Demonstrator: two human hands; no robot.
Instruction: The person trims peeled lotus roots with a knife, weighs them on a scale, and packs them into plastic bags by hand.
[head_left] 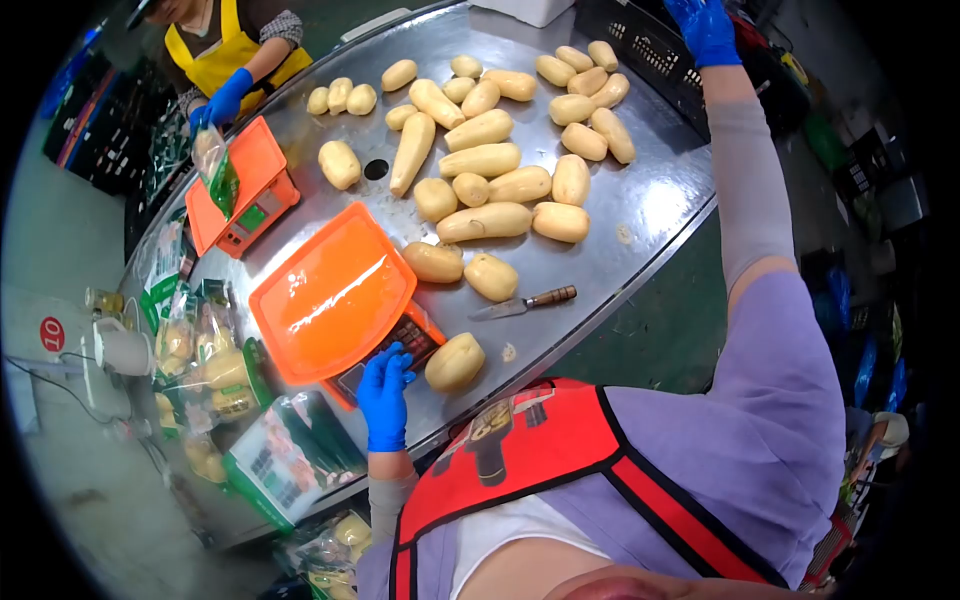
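My left hand (383, 400), in a blue glove, is beside the keypad of an orange scale (332, 290), its fingers loosely bent and apart with nothing visible in them. Just right of it lies a peeled lotus root piece (456, 363). At the top right my outstretched right hand (706, 32), also blue-gloved, is over the edge of a black crate (640, 45). Its fingers look spread, but the frame cuts off their tips. Many pale lotus root pieces (480, 160) are spread over the metal table (640, 215). A wooden-handled knife (525, 303) rests near the table's front edge.
Across the table a co-worker in a yellow apron (235, 45) holds a clear and green bag (215, 165) at a second orange scale (245, 185). Filled bags (210, 370) and a printed package stack (295, 455) are at the left. The table has a round hole (376, 170).
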